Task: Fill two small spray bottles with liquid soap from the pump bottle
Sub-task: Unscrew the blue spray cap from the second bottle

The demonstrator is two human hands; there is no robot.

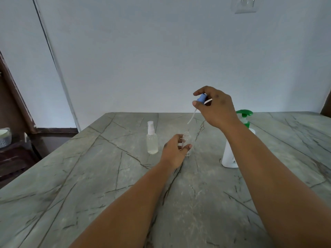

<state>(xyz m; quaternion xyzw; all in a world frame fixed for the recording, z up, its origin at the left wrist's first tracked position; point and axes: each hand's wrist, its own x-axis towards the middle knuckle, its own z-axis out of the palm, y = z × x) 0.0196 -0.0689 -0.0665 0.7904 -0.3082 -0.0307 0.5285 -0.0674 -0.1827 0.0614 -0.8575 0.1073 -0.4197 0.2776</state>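
Observation:
My left hand point(176, 149) grips a small clear spray bottle point(187, 140) that stands uncapped on the table, its threaded neck showing. Above it my right hand point(215, 106) holds the blue spray cap point(202, 98), whose white dip tube point(192, 117) hangs free over the open neck. A second small spray bottle point(152, 140) with a white cap stands to the left, holding clear liquid. The white pump bottle with a green pump head point(244, 114) stands to the right, partly hidden behind my right forearm.
The grey marble table point(107, 176) with dark veins reaches a white wall at the back. Its left edge drops to a dark wooden shelf point(10, 158) bearing a small bowl point(5, 136).

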